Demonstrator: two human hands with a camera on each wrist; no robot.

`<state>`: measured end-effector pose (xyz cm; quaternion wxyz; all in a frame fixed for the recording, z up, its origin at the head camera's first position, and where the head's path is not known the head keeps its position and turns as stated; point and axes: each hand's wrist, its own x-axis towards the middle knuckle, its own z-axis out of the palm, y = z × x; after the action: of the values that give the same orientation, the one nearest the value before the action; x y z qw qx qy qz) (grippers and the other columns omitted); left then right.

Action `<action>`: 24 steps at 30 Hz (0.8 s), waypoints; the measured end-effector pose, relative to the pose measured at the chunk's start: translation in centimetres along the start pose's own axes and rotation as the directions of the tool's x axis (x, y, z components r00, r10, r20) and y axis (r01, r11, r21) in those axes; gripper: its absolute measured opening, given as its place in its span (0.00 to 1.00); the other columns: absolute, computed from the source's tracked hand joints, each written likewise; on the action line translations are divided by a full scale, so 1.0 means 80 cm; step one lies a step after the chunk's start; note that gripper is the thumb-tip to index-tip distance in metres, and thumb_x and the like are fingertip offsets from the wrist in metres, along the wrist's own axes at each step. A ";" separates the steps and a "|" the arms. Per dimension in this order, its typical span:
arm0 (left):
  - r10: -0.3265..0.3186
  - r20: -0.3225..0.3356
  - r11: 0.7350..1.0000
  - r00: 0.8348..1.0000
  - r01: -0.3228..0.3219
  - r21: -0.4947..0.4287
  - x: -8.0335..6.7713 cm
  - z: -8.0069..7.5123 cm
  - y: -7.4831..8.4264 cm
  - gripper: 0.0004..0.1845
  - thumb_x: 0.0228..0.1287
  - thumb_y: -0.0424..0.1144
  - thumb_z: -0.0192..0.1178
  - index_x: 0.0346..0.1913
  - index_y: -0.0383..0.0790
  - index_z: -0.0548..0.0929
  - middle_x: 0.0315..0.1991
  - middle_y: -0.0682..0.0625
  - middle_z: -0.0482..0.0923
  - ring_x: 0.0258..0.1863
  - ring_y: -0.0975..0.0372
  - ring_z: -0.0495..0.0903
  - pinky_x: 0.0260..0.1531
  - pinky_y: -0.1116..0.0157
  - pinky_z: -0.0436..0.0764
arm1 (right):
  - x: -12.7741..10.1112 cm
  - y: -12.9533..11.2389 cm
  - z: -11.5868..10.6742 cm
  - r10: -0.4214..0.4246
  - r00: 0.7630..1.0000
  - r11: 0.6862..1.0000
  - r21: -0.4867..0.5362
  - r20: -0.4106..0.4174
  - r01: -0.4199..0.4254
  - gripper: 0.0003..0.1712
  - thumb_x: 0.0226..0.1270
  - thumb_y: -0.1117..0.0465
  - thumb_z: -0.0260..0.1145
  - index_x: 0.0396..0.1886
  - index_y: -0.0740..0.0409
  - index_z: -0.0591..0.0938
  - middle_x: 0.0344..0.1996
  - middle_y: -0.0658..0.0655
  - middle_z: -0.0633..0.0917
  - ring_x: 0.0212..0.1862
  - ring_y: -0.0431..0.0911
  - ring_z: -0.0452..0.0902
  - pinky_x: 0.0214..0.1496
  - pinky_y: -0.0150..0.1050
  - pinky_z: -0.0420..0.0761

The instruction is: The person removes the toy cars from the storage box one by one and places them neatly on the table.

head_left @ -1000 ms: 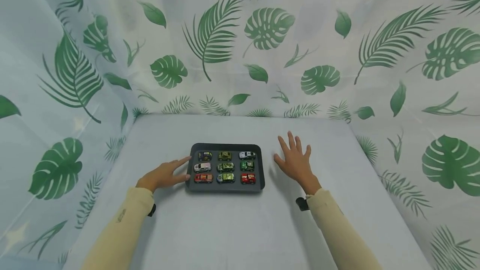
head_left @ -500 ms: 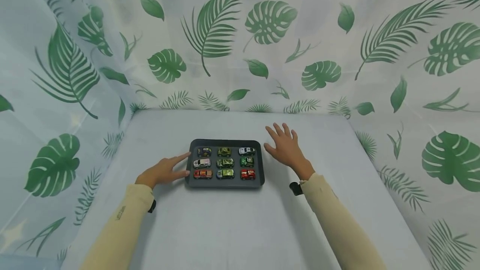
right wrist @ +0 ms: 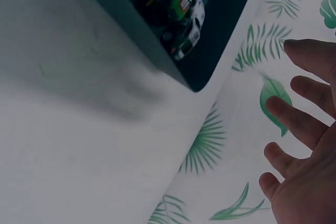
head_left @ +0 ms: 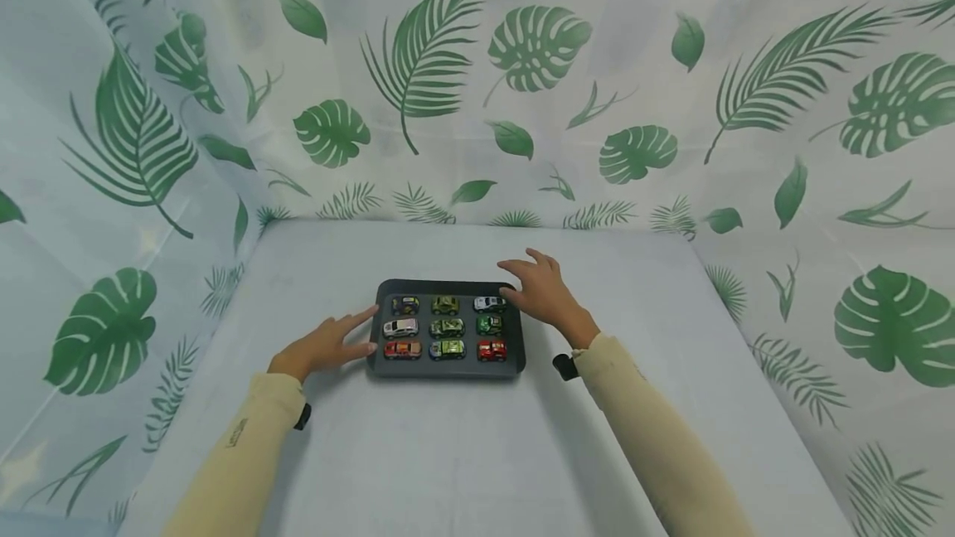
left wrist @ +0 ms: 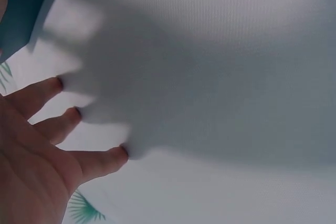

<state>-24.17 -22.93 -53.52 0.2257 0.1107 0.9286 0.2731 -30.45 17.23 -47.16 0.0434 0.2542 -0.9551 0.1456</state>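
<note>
A dark grey tray (head_left: 448, 370) lies on the table with several toy cars in rows of three. My left hand (head_left: 322, 346) is at its left side, index finger and thumb tips right at the rim. In the left wrist view the other fingers (left wrist: 102, 162) spread over the table. My right hand (head_left: 548, 295) hovers by the far right corner, fingers spread and holding nothing. From the head, its thumb tip overlaps the white car (head_left: 487, 304). The green car (head_left: 489, 325) and red car (head_left: 492, 350) sit nearer in that column.
The white table (head_left: 448, 454) extends around the tray. A white curtain (head_left: 448, 139) with green leaf prints hangs behind the table and along both sides. Each wrist wears a black band, the right one (head_left: 565, 366) showing below the sleeve.
My right hand has moved left, from beside the tray to over its far right corner. The left hand stays at the left rim, and the cars have not moved in the tray.
</note>
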 end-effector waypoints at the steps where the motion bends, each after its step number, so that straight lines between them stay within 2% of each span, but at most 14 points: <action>1: -0.003 0.003 1.000 1.000 0.003 -0.004 -0.001 0.000 -0.001 0.44 0.79 0.60 0.61 0.88 0.52 0.55 0.83 0.28 0.52 0.80 0.26 0.47 0.72 0.25 0.53 | 0.002 -0.003 0.002 -0.007 1.000 1.000 0.002 0.006 0.007 0.29 0.75 0.57 0.75 0.71 0.62 0.82 0.65 0.64 0.84 0.76 0.72 0.64 0.75 0.73 0.60; 7: 0.009 0.006 1.000 1.000 -0.009 -0.014 -0.003 -0.007 0.003 0.43 0.81 0.57 0.60 0.88 0.52 0.54 0.83 0.30 0.52 0.80 0.27 0.47 0.74 0.27 0.52 | 0.021 -0.017 0.008 -0.021 0.999 1.000 -0.002 0.030 0.021 0.28 0.75 0.57 0.74 0.70 0.60 0.83 0.65 0.63 0.85 0.76 0.70 0.65 0.75 0.72 0.61; 13: 0.023 -0.002 1.000 1.000 -0.023 -0.008 0.001 -0.011 0.003 0.42 0.82 0.56 0.60 0.88 0.51 0.54 0.83 0.31 0.53 0.80 0.30 0.51 0.75 0.30 0.54 | 0.046 -0.039 0.013 -0.058 0.996 0.998 0.010 0.075 0.057 0.27 0.76 0.56 0.73 0.71 0.59 0.83 0.65 0.61 0.85 0.76 0.69 0.65 0.76 0.71 0.60; 19: -0.014 0.003 1.000 1.000 0.014 -0.009 0.001 -0.006 0.004 0.43 0.81 0.56 0.61 0.88 0.51 0.54 0.83 0.32 0.54 0.80 0.31 0.52 0.76 0.31 0.54 | 0.065 -0.071 0.032 -0.076 0.987 0.997 -0.011 0.140 0.078 0.27 0.77 0.55 0.73 0.71 0.56 0.83 0.65 0.59 0.85 0.76 0.67 0.66 0.76 0.69 0.62; 24: -0.006 0.006 1.000 1.000 0.006 0.005 0.004 -0.003 0.002 0.43 0.81 0.55 0.61 0.88 0.52 0.54 0.83 0.33 0.55 0.81 0.33 0.54 0.77 0.33 0.55 | 0.075 -0.088 0.052 -0.095 0.981 0.995 0.002 0.171 0.096 0.26 0.77 0.56 0.73 0.71 0.55 0.83 0.64 0.59 0.86 0.75 0.67 0.66 0.75 0.69 0.63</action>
<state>-24.54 -22.82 -53.41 0.2292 0.1093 0.9288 0.2698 -32.16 7.34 -48.42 -0.0309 0.3113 -0.9425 0.1179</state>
